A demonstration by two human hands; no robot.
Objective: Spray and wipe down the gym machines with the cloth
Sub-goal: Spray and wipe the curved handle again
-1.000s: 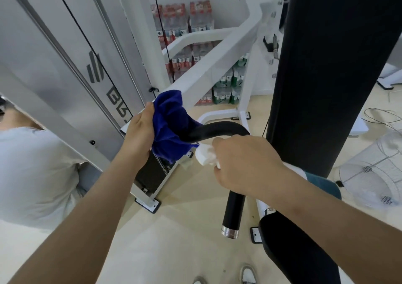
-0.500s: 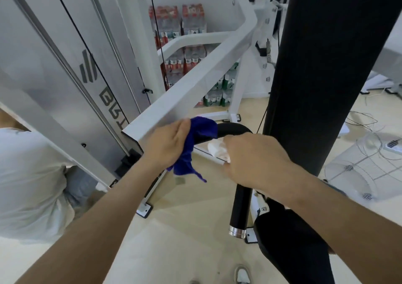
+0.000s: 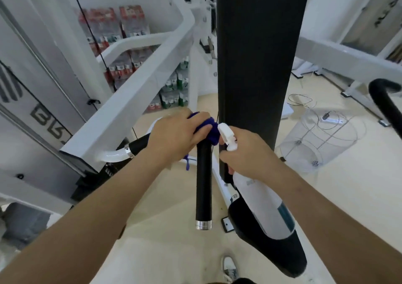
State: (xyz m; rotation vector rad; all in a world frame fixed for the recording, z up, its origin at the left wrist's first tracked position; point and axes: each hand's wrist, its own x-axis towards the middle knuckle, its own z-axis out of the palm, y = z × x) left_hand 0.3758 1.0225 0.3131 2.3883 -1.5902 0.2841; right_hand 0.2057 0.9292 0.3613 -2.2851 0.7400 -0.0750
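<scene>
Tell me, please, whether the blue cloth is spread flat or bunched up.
Bunched up: the blue cloth is crumpled under the left hand, which grips it round the top of the black handle.

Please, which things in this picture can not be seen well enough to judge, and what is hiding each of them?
1. Head view: the blue cloth is mostly covered by the left hand.
2. The bend of the black handle lies under cloth and hand; wet or dry cannot be told.
3. The right hand wraps the neck of the spray bottle; trigger pressed or not, unclear.
4. Labels on the bottle packs are blurred.
</scene>
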